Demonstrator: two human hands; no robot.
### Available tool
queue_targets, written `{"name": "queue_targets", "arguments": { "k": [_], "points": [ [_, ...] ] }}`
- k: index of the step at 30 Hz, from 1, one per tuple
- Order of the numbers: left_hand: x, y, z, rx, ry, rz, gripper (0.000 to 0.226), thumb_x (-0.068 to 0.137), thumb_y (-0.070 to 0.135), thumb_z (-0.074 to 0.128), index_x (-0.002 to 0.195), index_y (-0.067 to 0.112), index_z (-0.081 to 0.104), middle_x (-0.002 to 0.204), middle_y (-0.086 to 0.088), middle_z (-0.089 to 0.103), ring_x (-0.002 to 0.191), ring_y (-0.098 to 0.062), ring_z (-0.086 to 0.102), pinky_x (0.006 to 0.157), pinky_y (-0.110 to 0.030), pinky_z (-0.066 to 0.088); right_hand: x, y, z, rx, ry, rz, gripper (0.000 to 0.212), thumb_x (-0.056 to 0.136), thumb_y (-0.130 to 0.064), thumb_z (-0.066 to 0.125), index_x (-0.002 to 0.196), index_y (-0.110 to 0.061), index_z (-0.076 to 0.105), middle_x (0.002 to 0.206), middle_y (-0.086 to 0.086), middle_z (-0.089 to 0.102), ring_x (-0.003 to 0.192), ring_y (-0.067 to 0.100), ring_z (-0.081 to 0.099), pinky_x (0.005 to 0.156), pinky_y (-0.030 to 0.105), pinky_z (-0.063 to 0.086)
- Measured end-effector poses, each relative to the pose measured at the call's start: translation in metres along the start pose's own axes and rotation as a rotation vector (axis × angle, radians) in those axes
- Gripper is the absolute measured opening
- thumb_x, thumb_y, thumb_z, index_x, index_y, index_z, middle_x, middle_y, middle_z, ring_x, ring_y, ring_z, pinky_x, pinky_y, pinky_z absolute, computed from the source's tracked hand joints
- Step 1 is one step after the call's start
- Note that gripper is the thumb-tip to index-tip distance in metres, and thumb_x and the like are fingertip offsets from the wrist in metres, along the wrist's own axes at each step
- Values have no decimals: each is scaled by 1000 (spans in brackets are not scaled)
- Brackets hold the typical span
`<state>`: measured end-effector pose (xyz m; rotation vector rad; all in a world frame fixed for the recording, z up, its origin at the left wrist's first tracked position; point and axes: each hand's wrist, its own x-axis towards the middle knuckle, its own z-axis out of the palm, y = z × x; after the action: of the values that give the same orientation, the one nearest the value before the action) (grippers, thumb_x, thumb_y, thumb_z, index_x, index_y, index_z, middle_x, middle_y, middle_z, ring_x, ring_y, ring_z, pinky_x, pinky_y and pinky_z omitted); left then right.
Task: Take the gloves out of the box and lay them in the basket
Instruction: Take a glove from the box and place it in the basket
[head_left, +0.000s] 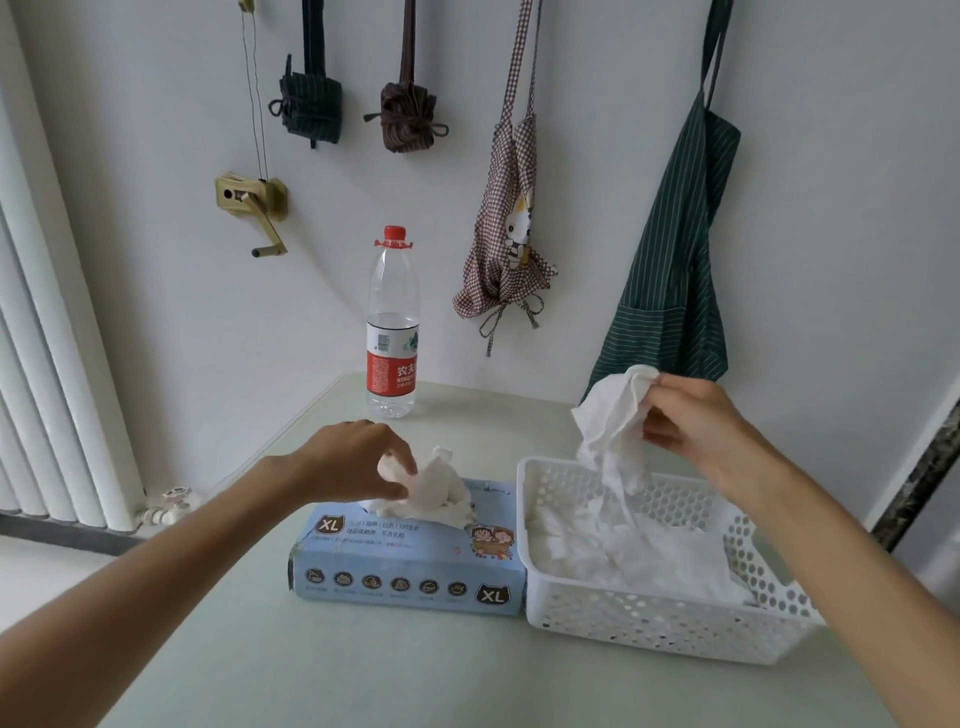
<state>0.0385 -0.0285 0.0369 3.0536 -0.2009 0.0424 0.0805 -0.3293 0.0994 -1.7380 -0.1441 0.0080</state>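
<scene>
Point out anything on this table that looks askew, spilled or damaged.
Nothing stands out. The blue box lies flat beside the white basket, the water bottle stands upright and capped, and the gloves in the basket are loosely crumpled, as thin gloves would be. No spill or damage shows.

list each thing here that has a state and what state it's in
box: open on top, gloves sticking out
left hand: pinches a glove at the box opening
right hand: holds a glove up over the basket
basket: upright, holds a pile of gloves
water bottle: upright, capped, partly full
green apron: hanging on the wall
</scene>
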Motion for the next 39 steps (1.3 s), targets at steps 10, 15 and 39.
{"name": "queue_targets", "arguments": {
  "k": [10, 15, 39],
  "points": [
    [32, 129, -1, -792, 94, 110, 71, 71, 44, 78, 127, 13, 47, 121, 1, 56, 108, -16, 56, 93, -34, 50, -3, 23, 18, -264, 41, -46, 7, 80, -12, 69, 85, -18, 71, 84, 4, 72, 86, 20, 68, 85, 34, 55],
    [42, 115, -13, -914, 198, 166, 28, 90, 22, 62, 103, -2, 69, 101, -18, 70, 88, -21, 64, 80, -37, 52, -8, 20, -16, -275, -51, -111, 19, 78, -16, 78, 95, -15, 69, 86, 10, 74, 67, 10, 66, 66, 18, 52],
    [47, 119, -5, -1016, -3, 272, 27, 92, 21, 58, 103, -1, 69, 102, -8, 73, 98, -20, 67, 88, -22, 52, -13, -11, -71, -41, -119, -101, 18, 88, -18, 64, 104, -11, 69, 97, 1, 73, 89, 14, 68, 67, 19, 51]
  ]
}}
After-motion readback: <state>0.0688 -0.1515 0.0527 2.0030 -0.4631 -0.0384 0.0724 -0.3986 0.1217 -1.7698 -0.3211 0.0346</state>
